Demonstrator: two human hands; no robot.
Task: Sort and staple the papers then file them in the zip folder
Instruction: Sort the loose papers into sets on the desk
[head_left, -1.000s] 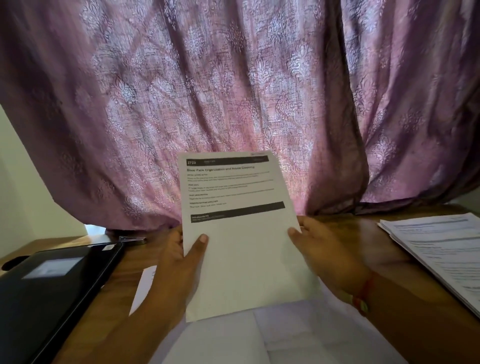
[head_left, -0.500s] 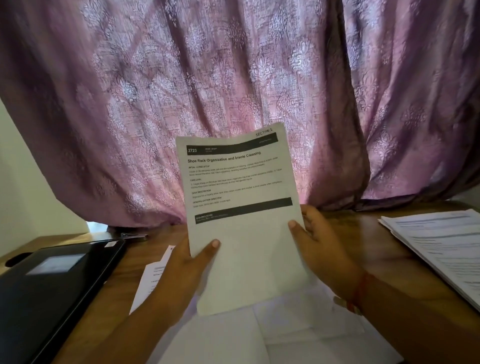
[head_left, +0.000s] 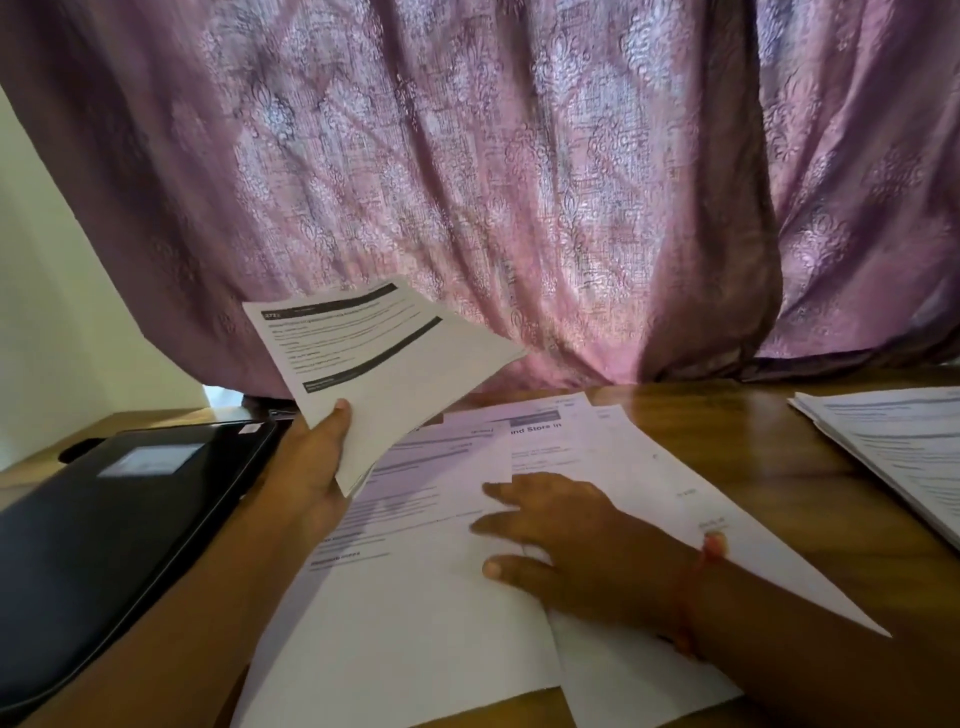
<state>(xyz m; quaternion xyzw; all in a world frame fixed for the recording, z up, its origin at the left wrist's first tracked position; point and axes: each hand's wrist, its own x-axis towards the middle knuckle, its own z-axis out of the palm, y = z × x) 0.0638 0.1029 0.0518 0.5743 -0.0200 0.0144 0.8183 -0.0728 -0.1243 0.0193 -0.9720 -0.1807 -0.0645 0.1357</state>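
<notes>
Papers (head_left: 597, 467) lie fanned out on the desk (head_left: 753, 436); right hand (head_left: 576, 535) rests flat on them, fingers straight; left hand (head_left: 311, 467) pinches a small stack (head_left: 384, 364) above the black zip folder (head_left: 104, 514).

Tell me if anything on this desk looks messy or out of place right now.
The loose sheets under the right hand lie fanned and overlapping at different angles, not squared up. The left hand holds a tilted sheaf above them. Nothing looks torn or spilled.
</notes>
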